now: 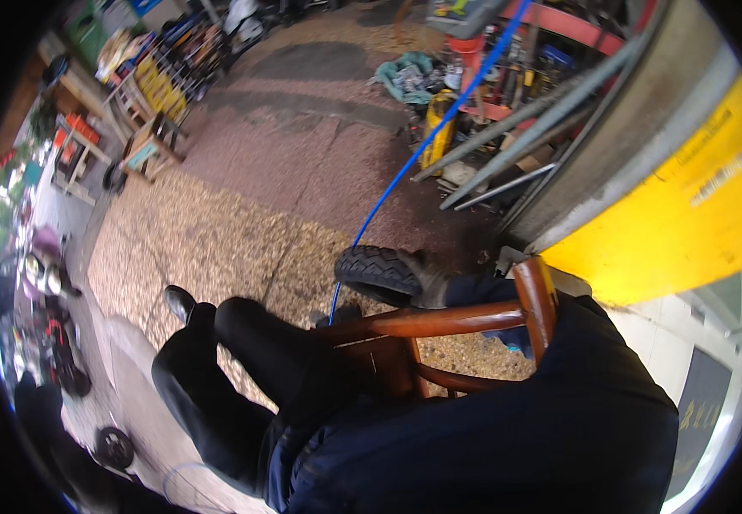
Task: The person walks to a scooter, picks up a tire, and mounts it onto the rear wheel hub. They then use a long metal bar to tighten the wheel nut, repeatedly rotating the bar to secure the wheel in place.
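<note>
**Seated by the workshop door, glove on a small tyre**

While the person sits with one leg crossed over the other, the black shoe (pixel 179 301) points toward the left of the gravel floor (pixel 208 240), and the dark trouser leg (pixel 242 360) runs back from it to the lap. Just right of the knee stands a red-brown wooden chair frame (pixel 439 321), its top rail lying level and its upright post rising at the right end. Behind that rail a small black knobbly tyre (pixel 377 272) sits low over the floor. A gloved hand (pixel 429 278), grey and dirty, is pressed against the tyre's right side, fingers curled onto the tread; which of the two hands it is cannot be told, and the other is hidden by the dark blue sleeve (pixel 576 403). A thin blue hose (pixel 422 150) climbs from beside the tyre toward the cluttered tool rack (pixel 508 77) at the top. Further right, long grey metal bars (pixel 525 137) lean against the wall, and a yellow panel (pixel 688 214) fills the right edge.
</note>
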Demonstrator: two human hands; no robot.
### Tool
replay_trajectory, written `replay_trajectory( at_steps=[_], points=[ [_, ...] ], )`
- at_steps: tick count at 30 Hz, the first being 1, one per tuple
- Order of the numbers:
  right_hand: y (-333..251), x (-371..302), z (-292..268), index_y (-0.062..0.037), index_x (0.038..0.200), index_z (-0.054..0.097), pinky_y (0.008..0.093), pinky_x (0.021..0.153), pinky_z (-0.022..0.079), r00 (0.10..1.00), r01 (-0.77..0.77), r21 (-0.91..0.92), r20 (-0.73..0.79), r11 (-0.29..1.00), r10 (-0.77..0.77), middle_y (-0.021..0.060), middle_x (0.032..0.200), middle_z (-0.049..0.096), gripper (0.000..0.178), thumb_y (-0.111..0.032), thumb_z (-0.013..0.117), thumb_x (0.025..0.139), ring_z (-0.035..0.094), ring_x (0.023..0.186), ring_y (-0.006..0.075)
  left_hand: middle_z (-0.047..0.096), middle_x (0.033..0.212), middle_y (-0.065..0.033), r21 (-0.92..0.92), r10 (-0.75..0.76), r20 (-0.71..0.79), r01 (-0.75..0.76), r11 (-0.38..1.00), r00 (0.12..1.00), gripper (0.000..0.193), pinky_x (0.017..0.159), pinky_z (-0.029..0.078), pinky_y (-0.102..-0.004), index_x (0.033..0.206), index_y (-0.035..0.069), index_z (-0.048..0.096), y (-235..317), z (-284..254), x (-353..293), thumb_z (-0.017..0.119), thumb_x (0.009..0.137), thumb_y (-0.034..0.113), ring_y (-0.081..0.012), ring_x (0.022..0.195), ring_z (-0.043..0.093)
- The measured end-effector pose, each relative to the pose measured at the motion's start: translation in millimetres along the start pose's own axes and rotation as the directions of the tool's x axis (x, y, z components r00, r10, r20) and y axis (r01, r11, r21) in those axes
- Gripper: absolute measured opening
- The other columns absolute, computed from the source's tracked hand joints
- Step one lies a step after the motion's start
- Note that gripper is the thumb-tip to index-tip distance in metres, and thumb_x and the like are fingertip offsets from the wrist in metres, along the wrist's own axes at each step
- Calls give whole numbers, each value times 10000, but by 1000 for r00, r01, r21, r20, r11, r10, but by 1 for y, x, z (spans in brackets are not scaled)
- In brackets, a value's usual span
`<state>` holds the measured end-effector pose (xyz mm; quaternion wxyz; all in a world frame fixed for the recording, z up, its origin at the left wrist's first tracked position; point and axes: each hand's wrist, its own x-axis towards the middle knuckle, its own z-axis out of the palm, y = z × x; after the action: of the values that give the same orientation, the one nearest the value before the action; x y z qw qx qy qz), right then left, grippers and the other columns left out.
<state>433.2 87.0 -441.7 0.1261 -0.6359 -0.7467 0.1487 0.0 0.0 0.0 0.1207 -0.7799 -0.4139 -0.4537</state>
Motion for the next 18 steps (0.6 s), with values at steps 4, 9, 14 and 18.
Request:
replay_trajectory(
  at_steps=[4,9,14,18],
  points=[
    [5,-5,19,-177,1471,392,501,956,435,940,164,52,-312,985,-140,196,1234,519,1029,-226,766,513,523,1091,427,587,1270,-171,-40,-545,-30,544,838,838,339,938,482,-328,1249,-42,576,-73,-10,-59,494,945,85,-256,1083,601],
    [20,2,8,-177,1490,343,498,979,437,979,188,78,-95,979,-180,220,1295,485,1165,-263,831,436,501,1171,438,660,1114,-85,-400,-815,36,756,519,578,313,924,489,-293,1203,2,605,-151,36,-138,670,899,36,-156,1054,608],
    [12,18,-65,-136,1529,185,492,1072,390,916,375,-310,269,874,-298,249,1423,345,1259,-327,893,505,429,1271,431,682,1033,-84,-325,-940,64,898,298,335,398,802,543,-317,1160,23,641,-171,65,-196,787,817,163,-174,894,650],
    [-20,75,-105,-90,1504,231,458,1118,345,804,136,10,583,991,-116,210,1442,387,1206,-308,896,522,437,1303,372,688,1087,-135,-253,-961,87,939,233,262,452,804,557,-352,1197,14,622,-189,52,-229,767,824,224,-217,950,674]
  ],
)
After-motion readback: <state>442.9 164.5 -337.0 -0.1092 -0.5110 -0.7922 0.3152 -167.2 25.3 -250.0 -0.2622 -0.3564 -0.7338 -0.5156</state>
